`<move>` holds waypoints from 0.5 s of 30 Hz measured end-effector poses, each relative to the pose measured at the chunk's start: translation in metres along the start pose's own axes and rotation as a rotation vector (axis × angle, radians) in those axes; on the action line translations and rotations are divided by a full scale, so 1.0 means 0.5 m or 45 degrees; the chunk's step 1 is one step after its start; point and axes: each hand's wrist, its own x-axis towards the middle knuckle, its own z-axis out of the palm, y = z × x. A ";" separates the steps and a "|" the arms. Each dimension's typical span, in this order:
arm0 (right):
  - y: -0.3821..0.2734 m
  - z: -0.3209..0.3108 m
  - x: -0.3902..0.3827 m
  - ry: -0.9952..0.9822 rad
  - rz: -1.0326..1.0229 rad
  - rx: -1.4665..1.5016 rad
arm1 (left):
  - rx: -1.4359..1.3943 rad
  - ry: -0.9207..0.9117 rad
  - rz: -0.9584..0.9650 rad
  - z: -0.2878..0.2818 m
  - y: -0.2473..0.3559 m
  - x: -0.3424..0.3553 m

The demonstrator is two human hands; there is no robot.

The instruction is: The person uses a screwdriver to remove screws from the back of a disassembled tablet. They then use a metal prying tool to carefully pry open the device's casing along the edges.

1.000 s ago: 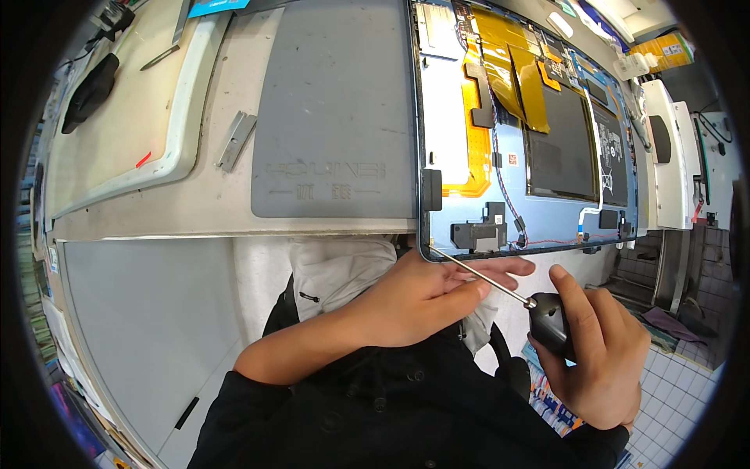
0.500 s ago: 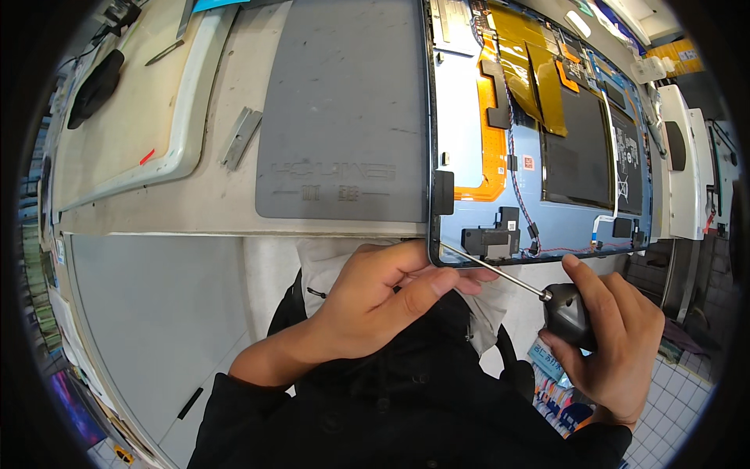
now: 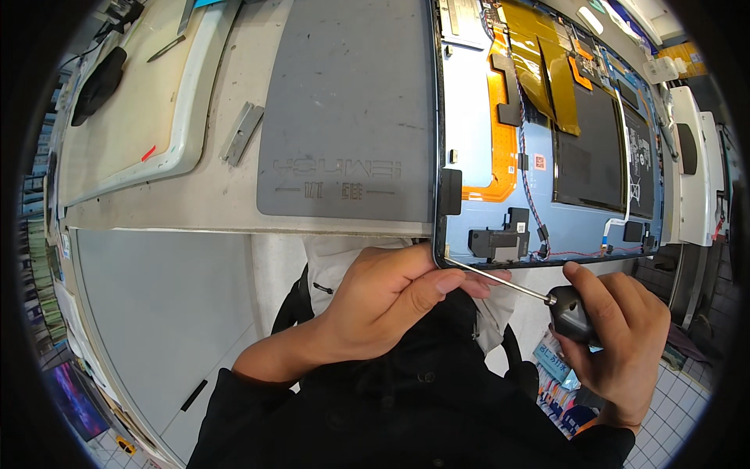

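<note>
An opened tablet (image 3: 580, 225) with bare blue chassis hangs over the bench's near edge. At its near left corner my left hand (image 3: 387, 293) grips the frame, thumb in front and fingers partly hidden underneath. My right hand (image 3: 621, 336) is closed round the dark bulbous handle of a screwdriver (image 3: 573, 314), its index finger stretched toward the tablet's near edge. The thin metal shaft slants left, its tip touching or just above that same corner. Inside the tablet lie a black battery (image 3: 590, 160), an orange flex cable (image 3: 502, 168), gold tape (image 3: 539, 66) and a black speaker module (image 3: 498, 245).
A grey mat (image 3: 344, 102) lies on the bench left of the tablet. Farther left are a small metal bar (image 3: 244, 134) and a cream tray (image 3: 168, 117) holding a black object (image 3: 99, 86) and a blade (image 3: 166, 48). White equipment (image 3: 691, 164) stands at the right.
The screwdriver's tip has shifted nearer to me, toward the tablet's corner edge. The tablet sits slightly farther right in view. Both hands keep their hold.
</note>
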 end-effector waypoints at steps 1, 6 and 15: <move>0.000 -0.003 -0.001 0.008 0.000 -0.011 | 0.048 -0.026 0.008 0.000 0.001 0.000; 0.007 -0.001 0.002 0.043 -0.040 -0.039 | 0.112 -0.050 0.015 -0.003 -0.002 -0.004; 0.006 0.002 -0.002 0.033 -0.011 -0.024 | 0.083 -0.080 0.016 -0.004 -0.003 0.000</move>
